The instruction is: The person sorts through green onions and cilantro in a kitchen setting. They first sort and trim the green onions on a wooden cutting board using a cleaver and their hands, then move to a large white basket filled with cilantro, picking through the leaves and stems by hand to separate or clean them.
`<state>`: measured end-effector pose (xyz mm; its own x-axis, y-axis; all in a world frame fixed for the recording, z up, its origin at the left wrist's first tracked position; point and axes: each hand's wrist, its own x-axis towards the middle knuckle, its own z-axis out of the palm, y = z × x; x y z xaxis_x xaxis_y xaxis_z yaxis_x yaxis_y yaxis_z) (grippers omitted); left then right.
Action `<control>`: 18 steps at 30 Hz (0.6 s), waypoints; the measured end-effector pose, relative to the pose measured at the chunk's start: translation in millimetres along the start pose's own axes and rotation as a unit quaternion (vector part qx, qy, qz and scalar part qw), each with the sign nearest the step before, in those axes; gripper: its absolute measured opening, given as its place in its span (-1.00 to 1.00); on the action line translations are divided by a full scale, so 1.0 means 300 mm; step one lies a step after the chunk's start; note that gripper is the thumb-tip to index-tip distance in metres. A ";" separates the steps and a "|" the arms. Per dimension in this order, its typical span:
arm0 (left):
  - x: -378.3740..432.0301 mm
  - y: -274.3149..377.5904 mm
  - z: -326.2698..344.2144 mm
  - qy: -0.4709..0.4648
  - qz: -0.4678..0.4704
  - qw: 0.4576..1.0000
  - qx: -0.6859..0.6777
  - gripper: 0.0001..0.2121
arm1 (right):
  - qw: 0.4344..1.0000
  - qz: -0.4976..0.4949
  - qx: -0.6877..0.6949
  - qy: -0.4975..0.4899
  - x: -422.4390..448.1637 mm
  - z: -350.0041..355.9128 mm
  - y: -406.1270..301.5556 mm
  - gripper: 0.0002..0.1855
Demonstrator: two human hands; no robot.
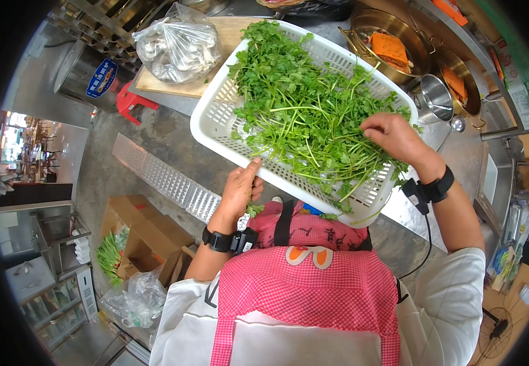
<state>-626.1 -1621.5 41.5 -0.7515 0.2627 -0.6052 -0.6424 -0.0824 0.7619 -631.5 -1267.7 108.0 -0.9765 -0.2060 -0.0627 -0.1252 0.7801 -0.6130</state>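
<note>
A white perforated plastic basket [214,114] lies tilted across the view, heaped with leafy green cilantro [301,105]. My left hand [239,190] is at its near rim, the thumb against the edge and the fingers curled. A small cilantro sprig [255,209] pokes out below those fingers. Over the right part of the heap is my right hand [394,137], thumb and forefinger close together just above the stems. Whether a stem is pinched there cannot be made out. Loose leaves hang at the basket's near right corner.
A clear bag of pale bulbs [177,50] rests on a wooden board [232,32]. Brass-coloured pots [385,23] holding orange blocks and a steel cup [437,98] stand right. Low on the left are a red stool [129,103], metal floor plates [168,180] and cardboard boxes [155,242].
</note>
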 end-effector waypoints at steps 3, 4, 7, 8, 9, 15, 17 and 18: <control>-0.012 -0.006 -0.019 -0.045 -0.017 0.999 0.004 -0.64 | 0.999 -0.038 -0.014 -0.014 0.027 0.080 -0.042 -0.83; -0.018 -0.009 -0.028 -0.059 -0.023 0.998 0.006 -0.63 | 0.998 -0.002 -0.046 -0.043 0.044 0.112 -0.040 -0.81; -0.041 -0.009 -0.041 -0.117 -0.034 0.988 0.091 -0.62 | 0.988 0.060 -0.109 -0.097 0.080 0.174 -0.080 -0.73; -0.051 -0.004 -0.031 -0.123 -0.040 0.984 0.119 -0.63 | 0.986 0.006 -0.146 -0.080 0.090 0.201 -0.082 -0.73; -0.057 0.003 -0.023 -0.128 -0.044 0.983 0.126 -0.64 | 0.983 -0.011 -0.170 -0.074 0.098 0.224 -0.075 -0.73; -0.115 0.064 0.005 -0.176 -0.070 0.980 0.059 -0.72 | 0.993 -0.057 -0.103 -0.028 0.127 0.233 -0.044 -0.79; -0.123 0.063 0.001 -0.192 -0.068 0.979 0.030 -0.71 | 0.995 0.018 0.089 -0.035 0.117 0.135 -0.066 -0.83; -0.118 0.060 0.001 -0.198 -0.057 0.979 0.008 -0.71 | 0.981 0.056 0.182 -0.027 0.112 0.085 -0.077 -0.85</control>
<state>-610.9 -1631.9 76.6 -0.5559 0.6215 -0.5519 -0.7139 -0.0169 0.7000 -657.0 -1307.6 99.9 -0.9687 -0.1695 -0.1814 0.0632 0.5383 -0.8404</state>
